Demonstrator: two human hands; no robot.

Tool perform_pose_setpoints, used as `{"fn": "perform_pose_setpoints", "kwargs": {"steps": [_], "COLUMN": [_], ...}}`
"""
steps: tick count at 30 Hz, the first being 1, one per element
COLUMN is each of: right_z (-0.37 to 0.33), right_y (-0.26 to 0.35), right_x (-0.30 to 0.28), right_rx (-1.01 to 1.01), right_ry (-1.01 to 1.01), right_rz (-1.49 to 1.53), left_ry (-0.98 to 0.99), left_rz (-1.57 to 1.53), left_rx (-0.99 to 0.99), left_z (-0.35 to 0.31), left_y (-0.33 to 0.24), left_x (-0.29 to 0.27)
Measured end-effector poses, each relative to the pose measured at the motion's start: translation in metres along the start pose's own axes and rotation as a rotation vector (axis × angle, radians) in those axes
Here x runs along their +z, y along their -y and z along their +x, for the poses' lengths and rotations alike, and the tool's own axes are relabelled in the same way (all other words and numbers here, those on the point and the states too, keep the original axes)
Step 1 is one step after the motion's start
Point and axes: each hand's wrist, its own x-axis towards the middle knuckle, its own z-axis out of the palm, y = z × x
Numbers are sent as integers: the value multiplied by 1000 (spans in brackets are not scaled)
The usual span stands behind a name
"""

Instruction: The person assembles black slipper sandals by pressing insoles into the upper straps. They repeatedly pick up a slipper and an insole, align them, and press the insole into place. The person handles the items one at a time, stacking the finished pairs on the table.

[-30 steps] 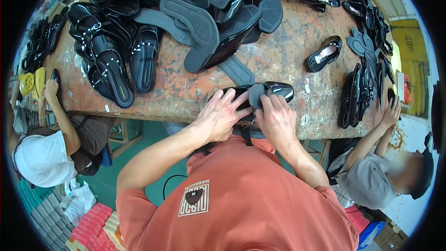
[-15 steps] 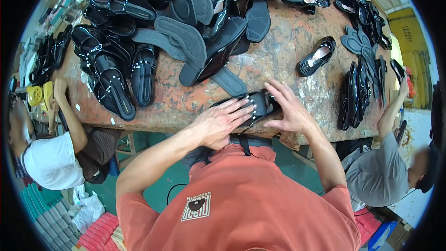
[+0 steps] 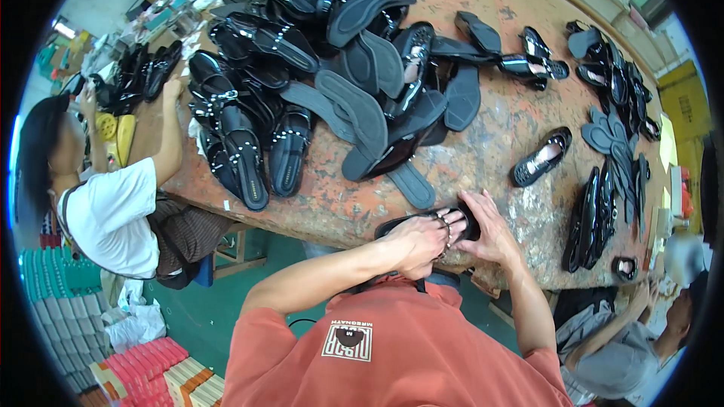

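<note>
At the table's near edge lies a black patent shoe (image 3: 470, 224), partly covered by both my hands. My left hand (image 3: 424, 243) is on it with bent fingers, and the studded strap runs across those fingers. My right hand (image 3: 492, 231) is wrapped about the shoe's right end, its thumb on the near side and its fingers on the far side. Just beyond my hands, a dark grey insole (image 3: 413, 187) sticks out from under a heap of shoes and insoles. A single black shoe (image 3: 541, 157) stands farther off to the right.
Piled black studded shoes (image 3: 249, 128) cover the left of the worn table (image 3: 339, 215). Loose insoles (image 3: 612, 136) and upright black shoes (image 3: 590, 218) stand at the right. A person in white (image 3: 113, 207) sits left; another in grey (image 3: 615, 347) sits right.
My left hand's fingers have gone from lying flat over the shoe to being bent under its strap. My right hand has closed in on the shoe's end. The whole view has shifted.
</note>
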Motion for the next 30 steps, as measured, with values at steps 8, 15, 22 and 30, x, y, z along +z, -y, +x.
{"fn": "perform_pose_setpoints", "kwargs": {"steps": [8,15,22,30], "right_z": [-2,-2,-4,20], "right_y": [4,0,10,62], "right_x": [0,-1,-2,-56], "right_rx": [25,14,-16,-30], "right_ry": [-8,28,-18,314], "right_rz": [3,-24,-4,-598], "left_ry": [-53,54,-341,-566], "left_rz": [-64,-51,-126,-523], "left_rx": [-29,44,-621,-77], "left_z": [-28,11,-74,-15], "left_y": [-2,9,-24,-21], "left_x": [-17,6,-30,-113]}}
